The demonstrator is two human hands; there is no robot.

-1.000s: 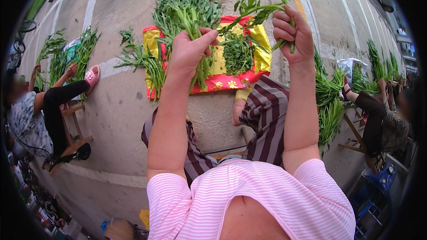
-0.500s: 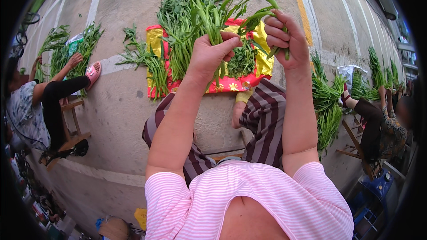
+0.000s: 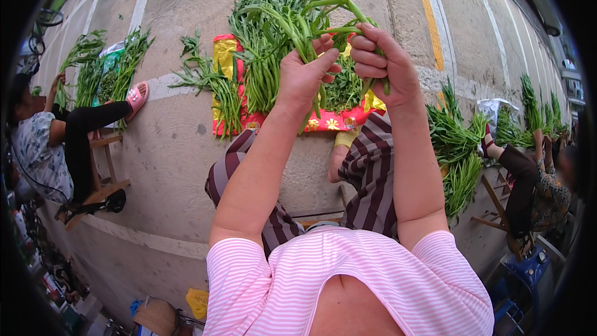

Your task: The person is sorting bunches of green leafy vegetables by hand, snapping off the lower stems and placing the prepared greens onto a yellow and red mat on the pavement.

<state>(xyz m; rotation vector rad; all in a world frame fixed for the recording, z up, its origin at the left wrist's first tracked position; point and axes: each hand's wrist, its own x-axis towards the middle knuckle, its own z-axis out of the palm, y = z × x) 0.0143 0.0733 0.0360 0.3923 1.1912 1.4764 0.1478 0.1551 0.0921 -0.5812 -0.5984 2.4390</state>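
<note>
My left hand (image 3: 301, 81) is closed around a small bunch of water spinach (image 3: 287, 25), its leafy tops leaning away from me and cut ends hanging below the palm. Close to its right, my right hand (image 3: 387, 65) grips a few more water spinach stems (image 3: 353, 7), which arch over toward the left-hand bunch. Beneath both hands, a large heap of water spinach (image 3: 261, 81) lies on a red and gold plastic sheet (image 3: 225, 57). A smaller pile of short leafy pieces (image 3: 343, 90) rests on the sheet, partly hidden by my hands.
Loose stems (image 3: 227, 102) spill over the sheet's left edge. To the left, a seated person (image 3: 50, 140) handles similar greens; another person (image 3: 544, 180) sits at the right, near more heaps (image 3: 460, 149). My striped-trousered legs (image 3: 373, 168) flank the sheet's near edge on the concrete ground.
My right hand has moved left, closer to my left hand, bringing its stems against the left-hand bunch. Both hands still hold their stems. The whole view has shifted slightly.
</note>
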